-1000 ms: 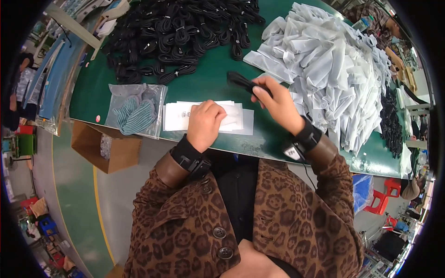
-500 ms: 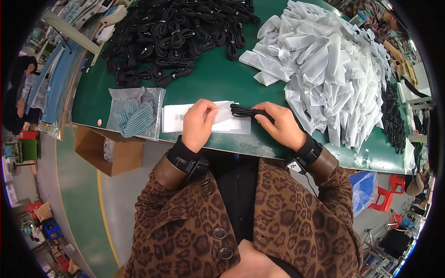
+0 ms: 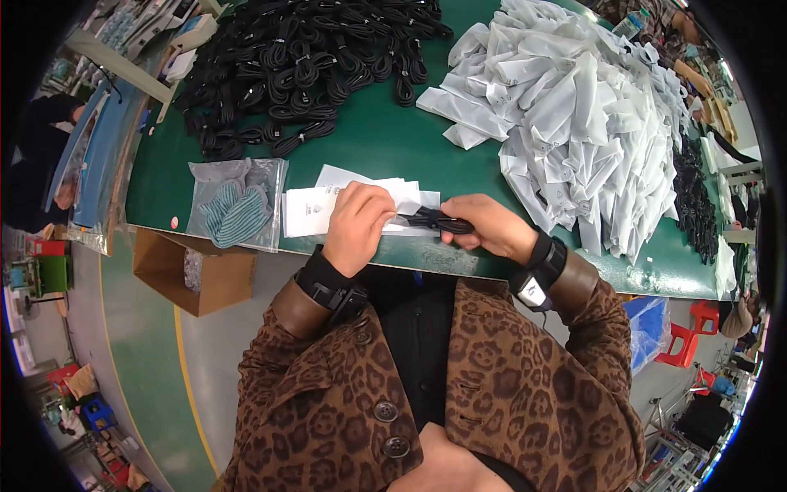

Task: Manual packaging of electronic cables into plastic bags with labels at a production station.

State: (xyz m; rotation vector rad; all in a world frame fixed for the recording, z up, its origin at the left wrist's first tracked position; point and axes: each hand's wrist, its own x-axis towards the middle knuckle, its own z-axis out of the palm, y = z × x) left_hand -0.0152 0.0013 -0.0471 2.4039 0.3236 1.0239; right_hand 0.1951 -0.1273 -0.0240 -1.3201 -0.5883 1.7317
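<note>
My right hand (image 3: 492, 226) is closed around a coiled black cable (image 3: 443, 220), held low over the front edge of the table. The cable's left end meets a white plastic bag (image 3: 405, 195) pinched in the fingers of my left hand (image 3: 359, 223). Whether that end lies inside the bag's mouth or only against it, I cannot tell. Beneath my left hand lies a stack of flat white bags (image 3: 303, 215), partly hidden by the hand. Both wrists wear black bands.
Many coiled black cables (image 3: 303, 74) are heaped at the far left of the green table (image 3: 385, 143). A large pile of filled white bags (image 3: 574, 131) covers the right. A clear bag with striped cloth (image 3: 234, 209) lies left, above a cardboard box (image 3: 217, 283). A person works far right.
My right hand has turned and moved slightly left and down, bringing the cable closer to my left fingers. The top bags in the stack have shifted.
</note>
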